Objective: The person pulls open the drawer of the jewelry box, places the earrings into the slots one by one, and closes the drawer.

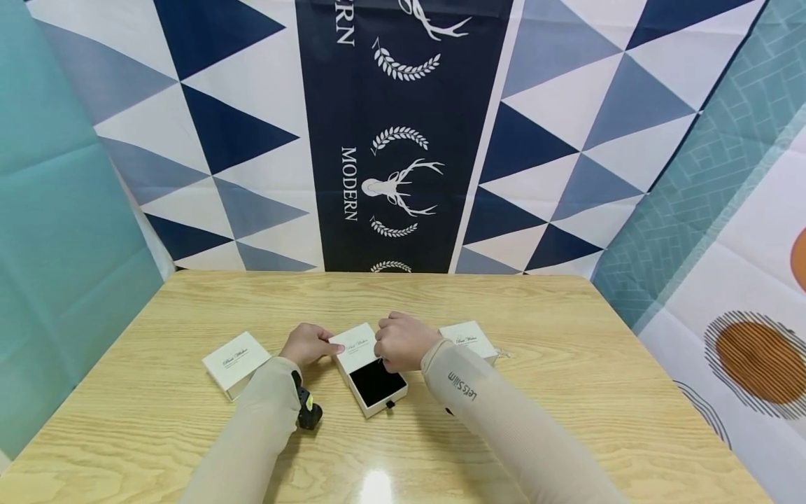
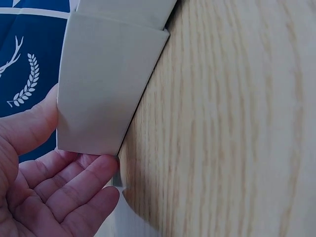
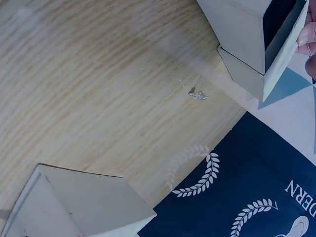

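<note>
In the head view, shows 3 white boxes spread across the wooden bench (image 1: 567,413). Reads "Best Wishes" in script on the left box (image 1: 236,360), the middle box (image 1: 356,348) and the right box (image 1: 469,336), with smaller print below too fine to make out. Grips the middle box near its far left corner with the left hand (image 1: 307,344), thumb laid on the lid. Has the drawer (image 1: 376,383) of that box slid partly out toward the person, lined in black, with a dark pull tab (image 1: 390,404) at the front. Curls the right hand (image 1: 406,343) over the drawer's right edge. Reads "Let'sSlim" on the right sleeve (image 1: 504,420), and "MODERN" sideways on the backdrop (image 1: 403,112), plus a cropped "ERN" higher up.

In the left wrist view, sets the left thumb against 1 side of the middle box's plain end, fingertips along the lower edge.

In the right wrist view, pinches a thin strand (image 3: 309,50) at the frame's edge with the right fingertips, beside the open middle box. Shows a small silvery trinket (image 3: 198,95) lying on the bench between 2 boxes. Reads "DERN" on the backdrop, the rest cut off.
</note>
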Demonstrator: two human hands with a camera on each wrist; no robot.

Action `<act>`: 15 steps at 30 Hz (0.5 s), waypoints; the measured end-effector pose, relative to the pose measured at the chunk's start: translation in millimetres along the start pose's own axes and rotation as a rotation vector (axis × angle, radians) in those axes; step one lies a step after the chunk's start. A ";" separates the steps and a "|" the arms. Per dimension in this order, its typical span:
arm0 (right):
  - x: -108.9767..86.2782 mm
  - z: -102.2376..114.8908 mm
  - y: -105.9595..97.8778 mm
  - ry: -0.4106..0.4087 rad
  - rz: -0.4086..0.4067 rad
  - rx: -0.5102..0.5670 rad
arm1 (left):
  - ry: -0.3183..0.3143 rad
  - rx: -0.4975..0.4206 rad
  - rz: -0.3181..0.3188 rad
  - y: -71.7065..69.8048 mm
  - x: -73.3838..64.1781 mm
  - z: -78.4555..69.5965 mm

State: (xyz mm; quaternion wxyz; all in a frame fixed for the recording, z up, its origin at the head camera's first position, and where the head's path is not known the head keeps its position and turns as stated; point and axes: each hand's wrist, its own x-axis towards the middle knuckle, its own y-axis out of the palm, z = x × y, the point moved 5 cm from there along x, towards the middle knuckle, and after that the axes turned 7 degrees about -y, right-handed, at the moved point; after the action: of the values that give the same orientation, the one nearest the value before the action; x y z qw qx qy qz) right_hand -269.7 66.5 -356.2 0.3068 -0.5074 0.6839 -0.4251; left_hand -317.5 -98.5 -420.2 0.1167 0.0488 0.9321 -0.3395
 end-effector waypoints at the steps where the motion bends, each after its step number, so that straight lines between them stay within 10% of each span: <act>1: -0.1 0.1 0.9 0.005 -0.002 0.006 | 0.000 0.001 -0.001 -0.1 0.1 0.0; 15: 0.9 5.6 12.5 0.070 0.066 0.108 | -0.001 0.010 -0.010 0.4 -1.6 -0.8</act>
State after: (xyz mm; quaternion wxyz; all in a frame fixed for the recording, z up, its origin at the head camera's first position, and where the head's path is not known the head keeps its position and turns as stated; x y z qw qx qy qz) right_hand -270.7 65.8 -369.9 0.3235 -0.4520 0.6867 -0.4685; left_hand -316.0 -97.7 -419.4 0.1149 0.0444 0.9306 -0.3448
